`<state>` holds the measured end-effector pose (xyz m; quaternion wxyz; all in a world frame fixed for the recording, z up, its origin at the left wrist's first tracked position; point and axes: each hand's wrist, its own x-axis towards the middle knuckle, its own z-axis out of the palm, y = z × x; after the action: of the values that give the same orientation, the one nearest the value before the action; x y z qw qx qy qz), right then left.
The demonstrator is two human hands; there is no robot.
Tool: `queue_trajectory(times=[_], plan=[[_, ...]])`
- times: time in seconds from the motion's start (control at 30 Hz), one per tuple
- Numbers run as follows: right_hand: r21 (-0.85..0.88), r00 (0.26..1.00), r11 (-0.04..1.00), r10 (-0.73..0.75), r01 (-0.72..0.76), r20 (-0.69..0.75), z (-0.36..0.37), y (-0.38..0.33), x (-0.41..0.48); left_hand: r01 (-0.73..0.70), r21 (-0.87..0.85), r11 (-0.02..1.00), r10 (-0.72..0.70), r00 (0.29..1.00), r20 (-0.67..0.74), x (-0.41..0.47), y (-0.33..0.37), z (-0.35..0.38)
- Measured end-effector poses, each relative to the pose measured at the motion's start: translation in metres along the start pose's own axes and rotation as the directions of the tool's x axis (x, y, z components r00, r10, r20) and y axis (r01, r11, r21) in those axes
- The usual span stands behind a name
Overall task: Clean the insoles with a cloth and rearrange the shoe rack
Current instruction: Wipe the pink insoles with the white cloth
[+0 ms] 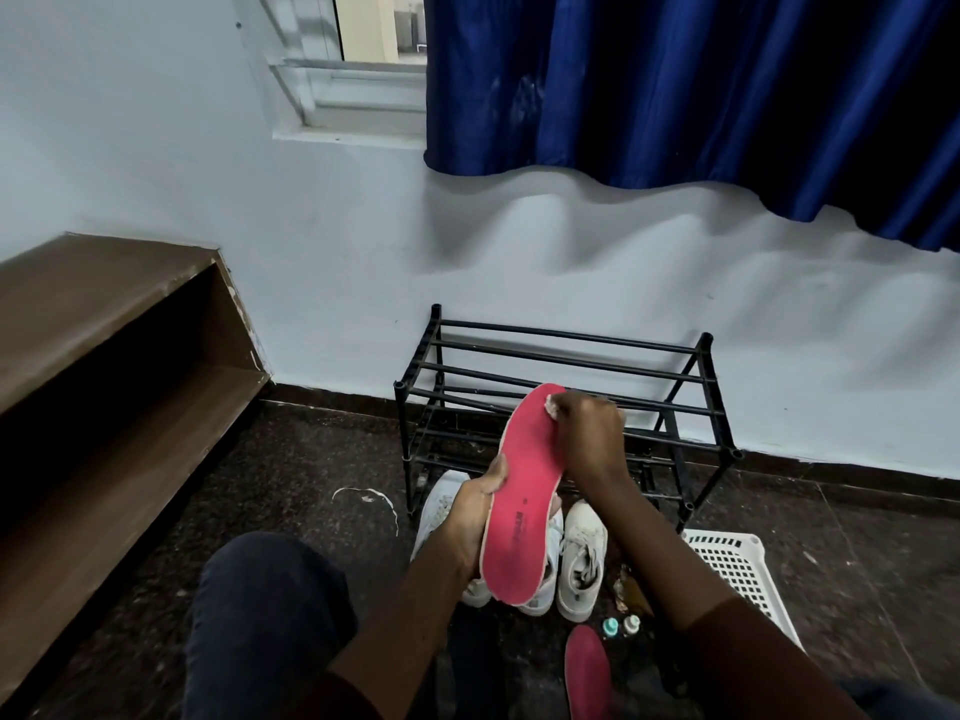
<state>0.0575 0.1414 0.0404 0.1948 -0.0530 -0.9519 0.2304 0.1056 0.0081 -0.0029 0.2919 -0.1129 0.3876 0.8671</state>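
Observation:
A red insole [524, 491] stands tilted in front of me, toe end up. My left hand [475, 517] grips its left edge near the heel. My right hand [589, 433] holds a small white cloth [549, 407] against the toe end; most of the cloth is hidden under the fingers. A second red insole [587, 667] lies on the floor near my leg. The black metal shoe rack [566, 402] stands bare against the wall behind the insole.
White sneakers [582, 553] sit on the dark floor in front of the rack. A white perforated basket [737, 563] lies at the right, two small bottles [621, 626] beside it. A brown wooden shelf [104, 366] fills the left. A blue curtain [701, 96] hangs above.

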Motion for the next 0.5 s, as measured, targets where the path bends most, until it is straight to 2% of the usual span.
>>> queue_trajectory(times=[0.07, 0.23, 0.4, 0.5], plan=[[0.065, 1.000, 0.998, 0.022, -0.022, 0.004, 0.002, -0.001, 0.004, 0.002, -0.002, 1.000, -0.002, 1.000, 0.008, -0.004, 0.002, -0.001], [0.118, 0.983, 0.977, -0.183, 0.178, 0.027, 0.014, -0.009, -0.055, 0.001, 0.048, 0.999, 0.004, 0.996, -0.086, 0.000, 0.007, -0.005], [0.033, 0.943, 0.944, -0.329, 0.328, 0.049, 0.008, -0.015, -0.110, 0.083, 0.006, 0.997, -0.081, 0.986, -0.146, 0.000, 0.005, -0.008], [-0.023, 0.933, 0.933, -0.360, 0.360, 0.001, 0.009, -0.009, -0.105, 0.074, 0.022, 0.997, -0.071, 0.993, -0.097, 0.001, 0.005, -0.003]])
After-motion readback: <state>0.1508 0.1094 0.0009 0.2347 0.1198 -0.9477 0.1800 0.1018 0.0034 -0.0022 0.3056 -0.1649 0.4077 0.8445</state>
